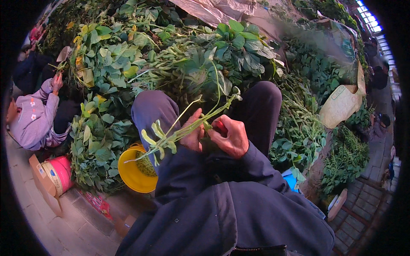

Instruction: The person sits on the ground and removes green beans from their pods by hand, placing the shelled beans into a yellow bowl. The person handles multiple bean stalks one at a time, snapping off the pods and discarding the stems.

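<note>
Above my lap, my left hand (193, 132) grips a cut soybean stalk (189, 129). The stalk slants from lower left to upper right, its leaves mostly gone. Several plump green pods (157, 128) hang at its lower left end, and a few small ones sit at the upper right tip. Close beside it, my right hand (233, 136) pinches a green pod (207, 125) at the stalk between thumb and finger. Something red shows at its curled fingers. By my left knee stands a yellow bucket (128, 174) with picked green pods (145, 167) inside.
A heap of leafy soybean plants (179, 60) spreads before my knees and along both sides. At left a person in a knitted purple top (33, 120) sits near a pink bucket (62, 172) and cardboard (45, 182). A pale sack (341, 102) lies at right; more people sit beyond.
</note>
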The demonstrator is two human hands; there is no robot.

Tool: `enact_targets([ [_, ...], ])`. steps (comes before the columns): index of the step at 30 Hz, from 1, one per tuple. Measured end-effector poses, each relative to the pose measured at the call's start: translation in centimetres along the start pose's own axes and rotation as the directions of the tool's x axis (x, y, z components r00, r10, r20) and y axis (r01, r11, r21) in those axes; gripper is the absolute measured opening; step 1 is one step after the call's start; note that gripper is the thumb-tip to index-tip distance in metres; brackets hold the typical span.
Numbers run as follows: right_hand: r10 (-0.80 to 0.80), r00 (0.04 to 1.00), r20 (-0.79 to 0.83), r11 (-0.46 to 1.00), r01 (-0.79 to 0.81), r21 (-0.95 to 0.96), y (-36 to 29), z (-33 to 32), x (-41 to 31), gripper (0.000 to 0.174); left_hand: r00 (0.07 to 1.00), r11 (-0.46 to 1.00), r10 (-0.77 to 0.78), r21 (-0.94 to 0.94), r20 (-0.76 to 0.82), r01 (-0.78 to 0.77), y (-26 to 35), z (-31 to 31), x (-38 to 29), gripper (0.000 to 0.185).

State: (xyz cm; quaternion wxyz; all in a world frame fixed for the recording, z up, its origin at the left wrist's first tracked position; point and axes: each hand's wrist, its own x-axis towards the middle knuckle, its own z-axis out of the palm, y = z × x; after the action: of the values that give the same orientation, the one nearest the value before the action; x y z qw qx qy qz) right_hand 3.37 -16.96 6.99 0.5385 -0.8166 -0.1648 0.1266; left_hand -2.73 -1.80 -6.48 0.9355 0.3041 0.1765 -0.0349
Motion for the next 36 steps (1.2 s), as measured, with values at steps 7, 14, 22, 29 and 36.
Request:
enact_targets([
  [7, 0.113, 0.990, 0.089, 0.986, -0.123, 0.109, -1.2, -0.7, -0.1, 0.021, 0.992, 0.953, 0.091, 0.297, -0.093, -0.060, 1.7, 3.8, -0.9, 0.031],
  [14, 0.106, 0.975, 0.197, 0.963, -0.150, 0.223, -1.8, -1.7, -0.3, 0.023, 0.971, 0.954, 0.234, 0.181, 0.047, -0.239, 2.0, 5.2, -1.2, 0.020],
  [22, 0.249, 0.931, 0.267, 0.862, -0.339, 0.378, -1.2, -3.5, -0.6, 0.025, 0.980, 0.963, -0.190, -0.207, -0.058, 0.175, 2.8, 4.4, -0.8, 0.022],
  [29, 0.173, 0.943, 0.286, 0.927, -0.253, 0.276, -0.6, -2.9, -0.6, 0.025, 0.920, 0.973, -0.205, -0.169, -0.335, 0.155, 3.2, 6.1, -1.2, 0.021],
  [36, 0.207, 0.928, 0.310, 0.891, -0.309, 0.333, -0.4, -2.7, -0.7, 0.029, 0.972, 0.978, -0.182, -0.127, -0.146, 0.164, 3.5, 5.8, -1.7, 0.030],
])
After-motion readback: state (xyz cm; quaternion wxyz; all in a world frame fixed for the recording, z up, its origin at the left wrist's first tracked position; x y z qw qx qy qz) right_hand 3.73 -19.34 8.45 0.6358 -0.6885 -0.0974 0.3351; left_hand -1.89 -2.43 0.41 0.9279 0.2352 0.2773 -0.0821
